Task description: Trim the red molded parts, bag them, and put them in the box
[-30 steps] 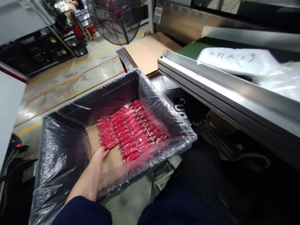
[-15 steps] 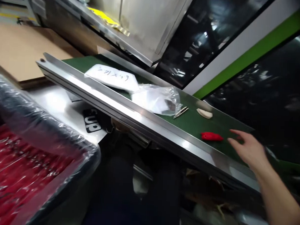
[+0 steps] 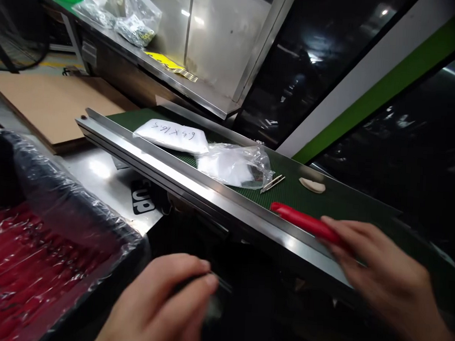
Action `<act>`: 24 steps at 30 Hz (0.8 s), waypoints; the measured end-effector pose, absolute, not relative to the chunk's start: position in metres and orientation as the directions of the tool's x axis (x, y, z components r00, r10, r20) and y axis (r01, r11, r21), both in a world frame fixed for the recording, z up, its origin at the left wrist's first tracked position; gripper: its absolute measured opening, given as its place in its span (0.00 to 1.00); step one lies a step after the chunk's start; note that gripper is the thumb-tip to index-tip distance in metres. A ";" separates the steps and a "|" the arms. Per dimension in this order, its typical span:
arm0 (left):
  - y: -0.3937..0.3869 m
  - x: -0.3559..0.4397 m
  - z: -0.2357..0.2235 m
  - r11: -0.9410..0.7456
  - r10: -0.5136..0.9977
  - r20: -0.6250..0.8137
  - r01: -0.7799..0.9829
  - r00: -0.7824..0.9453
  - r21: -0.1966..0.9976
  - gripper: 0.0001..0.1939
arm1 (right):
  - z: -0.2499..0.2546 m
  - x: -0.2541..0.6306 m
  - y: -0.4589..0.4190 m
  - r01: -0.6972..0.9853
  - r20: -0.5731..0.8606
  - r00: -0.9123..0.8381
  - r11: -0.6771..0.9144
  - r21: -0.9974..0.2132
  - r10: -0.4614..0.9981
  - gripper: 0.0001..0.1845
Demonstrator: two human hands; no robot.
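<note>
In my right hand (image 3: 377, 267) is a long, smooth red plastic piece (image 3: 304, 221), gripped by one end above the conveyor's near rail. Its free end points left. My left hand (image 3: 165, 298) is low in the middle, in front of the conveyor. Its fingers are curled, with thumb and index tips close but a dark gap between them, and nothing shows in it. On the green belt (image 3: 361, 211) are metal tweezers (image 3: 272, 183), a pale curved piece (image 3: 312, 185), a clear plastic bag (image 3: 237, 166) and a white packet (image 3: 172, 135) with handwriting.
A plastic-lined bin (image 3: 123, 226) of red pieces stands at the left. The conveyor's metal rail (image 3: 211, 195) runs across in front of me. Behind are a cardboard sheet (image 3: 64, 105), a metal bench with bags of small parts (image 3: 136, 23), and a dark-windowed machine with a green stripe (image 3: 351, 95).
My right hand has taken hold of the red plastic piece and lifted it off the belt, moving nearer. My left hand has come into view from below. The camera view has shifted slightly.
</note>
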State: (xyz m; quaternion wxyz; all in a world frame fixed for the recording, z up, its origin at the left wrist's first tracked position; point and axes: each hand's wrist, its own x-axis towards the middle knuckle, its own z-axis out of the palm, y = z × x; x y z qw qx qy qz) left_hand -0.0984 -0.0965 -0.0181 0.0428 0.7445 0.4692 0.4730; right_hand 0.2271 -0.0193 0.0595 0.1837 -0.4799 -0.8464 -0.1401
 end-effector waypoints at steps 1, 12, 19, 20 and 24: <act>-0.094 -0.091 -0.011 -0.601 0.712 0.675 0.663 0.192 0.446 0.21 | 0.059 0.204 -0.028 0.821 0.464 -0.535 0.563 0.091 0.706 0.18; -0.101 -0.104 -0.018 0.001 0.988 -0.036 0.230 0.149 0.973 0.25 | 0.040 0.126 0.014 0.515 0.358 -0.754 0.834 -0.198 0.551 0.17; -0.111 -0.084 -0.032 0.388 0.907 -0.419 -0.477 0.045 0.788 0.21 | 0.007 0.114 0.150 0.815 0.113 -0.534 0.545 -0.195 0.838 0.10; -0.110 -0.084 -0.033 0.404 0.894 -0.445 -0.532 0.056 0.744 0.22 | 0.002 0.108 0.159 0.828 0.067 -0.525 0.527 -0.193 0.849 0.11; -0.108 -0.085 -0.034 0.414 0.875 -0.482 -0.597 0.053 0.687 0.21 | -0.009 0.094 0.176 0.849 -0.077 -0.511 0.489 -0.197 0.856 0.15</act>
